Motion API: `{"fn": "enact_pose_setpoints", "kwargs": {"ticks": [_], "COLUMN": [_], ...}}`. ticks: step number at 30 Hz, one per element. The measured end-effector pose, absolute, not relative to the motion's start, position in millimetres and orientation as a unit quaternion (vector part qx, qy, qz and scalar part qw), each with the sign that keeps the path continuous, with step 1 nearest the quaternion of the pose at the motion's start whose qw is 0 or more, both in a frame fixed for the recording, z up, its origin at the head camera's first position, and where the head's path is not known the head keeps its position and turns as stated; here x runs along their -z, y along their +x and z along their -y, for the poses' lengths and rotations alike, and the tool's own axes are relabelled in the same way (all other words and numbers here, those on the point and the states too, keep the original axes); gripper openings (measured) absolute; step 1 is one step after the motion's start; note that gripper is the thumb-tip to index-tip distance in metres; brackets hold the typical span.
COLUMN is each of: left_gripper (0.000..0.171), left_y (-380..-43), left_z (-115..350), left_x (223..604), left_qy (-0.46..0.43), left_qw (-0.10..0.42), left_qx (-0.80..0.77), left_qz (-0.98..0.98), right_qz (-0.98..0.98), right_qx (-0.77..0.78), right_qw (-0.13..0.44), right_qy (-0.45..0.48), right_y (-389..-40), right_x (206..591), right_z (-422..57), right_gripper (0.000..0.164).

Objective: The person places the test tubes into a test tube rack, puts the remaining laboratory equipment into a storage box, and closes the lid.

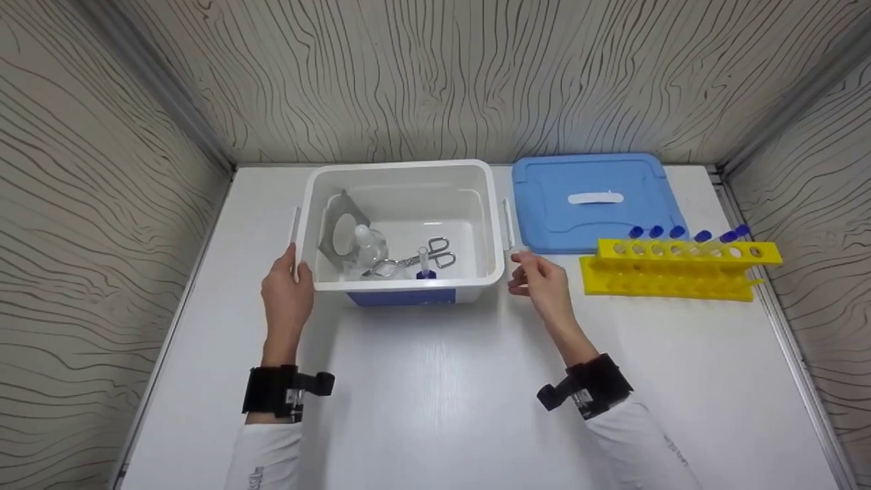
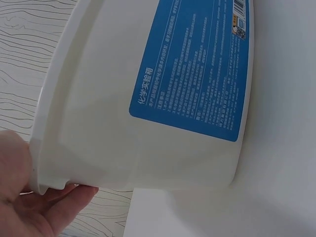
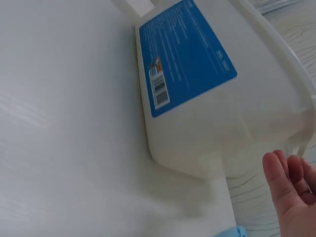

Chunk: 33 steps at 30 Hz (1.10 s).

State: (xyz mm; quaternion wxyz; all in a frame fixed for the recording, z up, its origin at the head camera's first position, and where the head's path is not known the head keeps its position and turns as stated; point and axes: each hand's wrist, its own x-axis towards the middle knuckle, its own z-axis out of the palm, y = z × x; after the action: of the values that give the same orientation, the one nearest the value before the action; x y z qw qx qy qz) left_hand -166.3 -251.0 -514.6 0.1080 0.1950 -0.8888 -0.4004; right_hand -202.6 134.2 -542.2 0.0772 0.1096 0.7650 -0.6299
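A white plastic box (image 1: 408, 285) with a blue label (image 2: 192, 69) stands open on the table. Its near left corner is in my left hand (image 1: 287, 296), thumb by the rim and fingers underneath it. My right hand (image 1: 546, 286) hovers beside the near right corner, fingers loosely bent, apart from the box in the head view. Inside the box lie metal tongs (image 1: 408, 260) with scissor-like handles and a clear glass vessel (image 1: 371, 252). A tube with a blue cap (image 1: 426, 274) is near the front wall.
Right of the box lies a blue lid (image 1: 592, 218) with a white handle. In front of it a yellow rack (image 1: 674, 289) holds several blue-capped test tubes (image 1: 656, 233). Patterned panels (image 1: 435, 82) border the white table (image 1: 435, 395) at the back and sides.
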Motion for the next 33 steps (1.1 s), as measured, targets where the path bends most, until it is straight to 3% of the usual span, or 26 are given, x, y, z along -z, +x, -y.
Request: {"fn": "enact_pose_setpoints", "kwargs": {"ticks": [4,12,18,24,28,33], "left_gripper": [0.049,0.049,0.048,0.049,0.049,0.049], "left_y": [-163.8,-164.3,-165.3,-165.2,-166.1,-167.2], "left_z": [250.9,250.6,247.7,245.5,246.9,250.1], "left_x": [513.5,514.6,516.7,516.4,514.9,513.7], "left_qy": [0.192,0.188,0.184,0.185,0.185,0.189], "left_qw": [0.11,0.117,0.116,0.114,0.119,0.117], "left_qx": [0.398,0.392,0.394,0.398,0.397,0.397], "left_qz": [0.89,0.893,0.893,0.891,0.891,0.891], "right_qz": [-0.807,-0.922,-0.966,-0.969,-0.96,-0.957], "right_qx": [0.576,0.386,0.256,0.222,0.246,0.262], "right_qw": [0.047,-0.017,0.028,0.101,0.128,0.117], "right_qy": [0.122,0.036,-0.031,-0.049,-0.039,-0.043], "right_y": [-212.4,-242.8,-263.8,-273.0,-275.9,-274.2], "right_x": [554.0,579.1,595.9,606.4,609.8,612.5], "right_z": [-149.8,-160.1,-169.4,-174.4,-169.5,-158.4], "right_gripper": [0.049,0.041,0.057,0.074,0.077,0.073]}}
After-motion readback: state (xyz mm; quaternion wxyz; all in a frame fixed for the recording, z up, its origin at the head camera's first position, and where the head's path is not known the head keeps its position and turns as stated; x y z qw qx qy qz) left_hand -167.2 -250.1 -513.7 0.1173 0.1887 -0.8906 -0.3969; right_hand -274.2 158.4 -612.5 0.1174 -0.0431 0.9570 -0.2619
